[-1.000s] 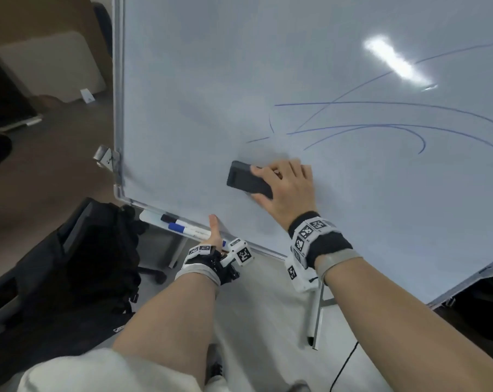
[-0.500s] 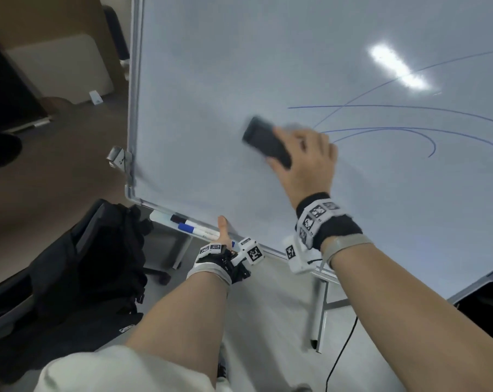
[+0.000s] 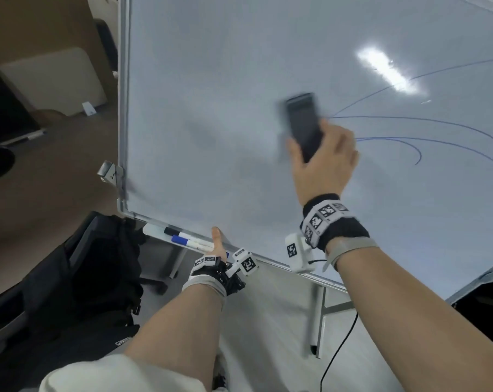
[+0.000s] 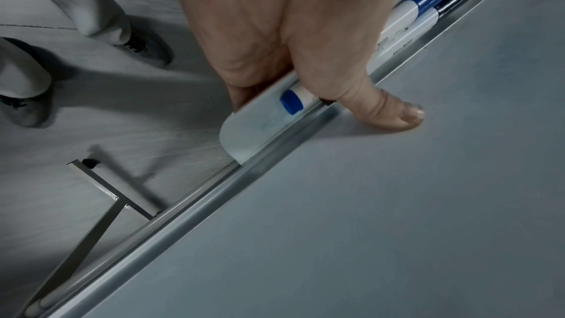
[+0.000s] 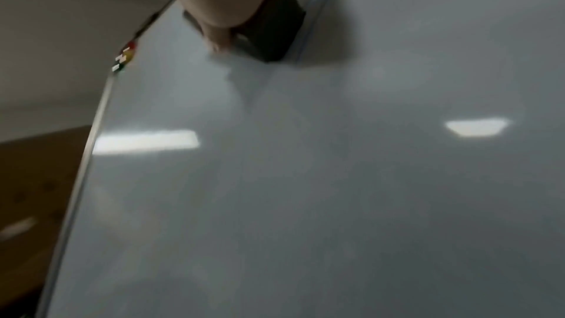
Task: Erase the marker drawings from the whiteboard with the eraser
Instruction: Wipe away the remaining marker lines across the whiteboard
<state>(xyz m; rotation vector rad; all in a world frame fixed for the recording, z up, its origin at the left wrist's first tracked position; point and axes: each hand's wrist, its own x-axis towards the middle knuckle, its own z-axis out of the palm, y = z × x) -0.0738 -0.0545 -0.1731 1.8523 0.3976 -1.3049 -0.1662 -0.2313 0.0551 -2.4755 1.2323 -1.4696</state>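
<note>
Item one: whiteboard (image 3: 239,108), tilted across the head view, metal-framed. We note blue marker lines (image 3: 426,121) curving over its 3 o'clock part; the part toward 9 o'clock is wiped bare.

Item two: black eraser (image 3: 303,123), flat against the board at the near ends of those lines, motion-blurred. Our right hand (image 3: 323,162) grasps it from its 6 o'clock end, fingers wrapped round its lower half.

Item three: our left hand (image 4: 275,33), at the board's lower edge. Its grip is clenched on the white marker tray (image 4: 250,132), fingers curled under the tray's lip, thumb pressed on the board face.

Item four: two markers (image 3: 187,238) in the tray, one blue-capped, one black-capped, at 9 o'clock of the left hand.

Item five: black bag (image 3: 78,278) on the floor at 8 o'clock.
</note>
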